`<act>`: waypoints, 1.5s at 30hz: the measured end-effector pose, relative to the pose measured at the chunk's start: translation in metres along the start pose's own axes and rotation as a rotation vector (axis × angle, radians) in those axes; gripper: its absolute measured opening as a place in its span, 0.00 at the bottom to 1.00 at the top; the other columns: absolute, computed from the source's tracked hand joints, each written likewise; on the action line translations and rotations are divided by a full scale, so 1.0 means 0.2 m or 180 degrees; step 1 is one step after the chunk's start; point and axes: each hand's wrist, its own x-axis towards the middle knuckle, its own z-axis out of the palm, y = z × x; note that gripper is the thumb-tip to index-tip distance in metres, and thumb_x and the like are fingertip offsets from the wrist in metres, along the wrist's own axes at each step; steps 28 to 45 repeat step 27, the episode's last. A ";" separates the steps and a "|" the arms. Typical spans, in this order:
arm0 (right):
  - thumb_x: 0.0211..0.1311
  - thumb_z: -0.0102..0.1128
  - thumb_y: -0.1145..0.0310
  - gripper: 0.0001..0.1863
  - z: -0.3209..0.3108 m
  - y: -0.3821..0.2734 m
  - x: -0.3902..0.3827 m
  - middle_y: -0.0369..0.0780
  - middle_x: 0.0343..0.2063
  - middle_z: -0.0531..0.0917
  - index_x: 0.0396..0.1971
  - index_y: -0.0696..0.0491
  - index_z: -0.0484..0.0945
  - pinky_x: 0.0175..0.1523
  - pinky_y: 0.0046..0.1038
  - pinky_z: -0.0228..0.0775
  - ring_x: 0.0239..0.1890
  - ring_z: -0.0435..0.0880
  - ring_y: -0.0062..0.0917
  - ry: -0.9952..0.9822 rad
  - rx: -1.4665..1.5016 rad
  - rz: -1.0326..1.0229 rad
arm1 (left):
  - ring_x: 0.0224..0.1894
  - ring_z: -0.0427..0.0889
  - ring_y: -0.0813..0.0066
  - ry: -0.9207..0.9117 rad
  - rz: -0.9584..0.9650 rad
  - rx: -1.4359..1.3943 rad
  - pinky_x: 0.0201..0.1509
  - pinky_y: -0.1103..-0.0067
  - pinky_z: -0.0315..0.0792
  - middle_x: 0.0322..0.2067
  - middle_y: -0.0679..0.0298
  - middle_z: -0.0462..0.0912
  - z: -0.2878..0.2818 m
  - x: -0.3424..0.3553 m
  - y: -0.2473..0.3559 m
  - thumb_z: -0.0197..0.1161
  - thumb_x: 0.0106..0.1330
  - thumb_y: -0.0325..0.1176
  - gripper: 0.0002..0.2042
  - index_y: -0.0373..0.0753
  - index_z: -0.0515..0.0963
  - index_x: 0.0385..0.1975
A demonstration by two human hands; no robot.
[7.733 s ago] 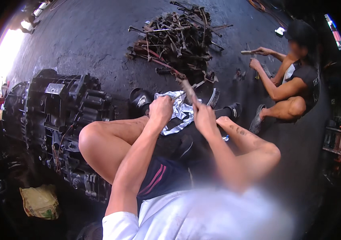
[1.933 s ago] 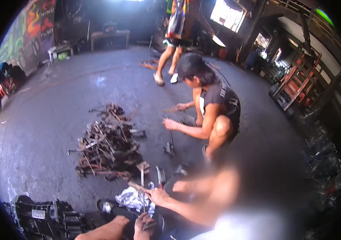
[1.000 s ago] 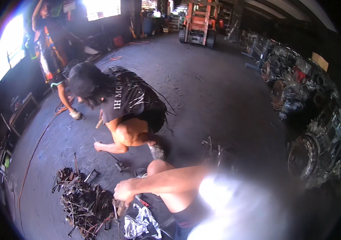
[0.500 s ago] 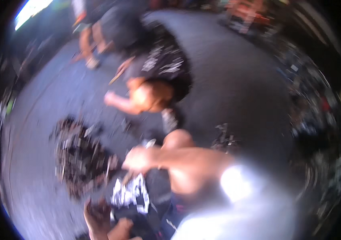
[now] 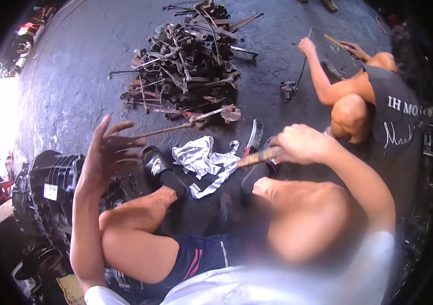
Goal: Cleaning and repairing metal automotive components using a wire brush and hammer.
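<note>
My left hand (image 5: 112, 152) is raised beside my left knee, its fingers spread. A thin rusty linkage rod (image 5: 163, 131) runs from the parts pile to just by its fingertips; I cannot tell whether they touch. My right hand (image 5: 303, 145) is closed around a worn wooden handle or brush back (image 5: 259, 157), held above my right foot; any bristles on it are hidden. Just behind it lies a wire brush (image 5: 255, 137) with some red near its handle. A crumpled silvery-white cloth (image 5: 198, 156) lies on the floor between my feet.
A large pile of rusty rods and linkages (image 5: 186, 71) stands ahead on the dark floor (image 5: 84, 76). A black ribbed gearbox-like housing (image 5: 48, 188) sits at my left. To the right a co-worker (image 5: 364, 96) squats, holding a rod and a wooden brush. A small metal part (image 5: 288, 90) lies nearby.
The view has swung right and sharpened from a blur. My left hand has risen from low down, and my right hand has moved away from the cloth, out to the right.
</note>
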 end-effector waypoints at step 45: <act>0.51 0.67 0.53 0.29 0.52 -0.32 -2.38 0.50 0.44 0.81 0.51 0.56 0.79 0.52 0.35 0.74 0.46 0.80 0.42 0.2890 0.3375 0.2936 | 0.38 0.84 0.74 -0.2962 0.1256 0.3343 0.40 0.81 0.76 0.42 0.61 0.84 2.48 -0.98 1.09 0.62 0.70 0.33 0.14 0.36 0.76 0.51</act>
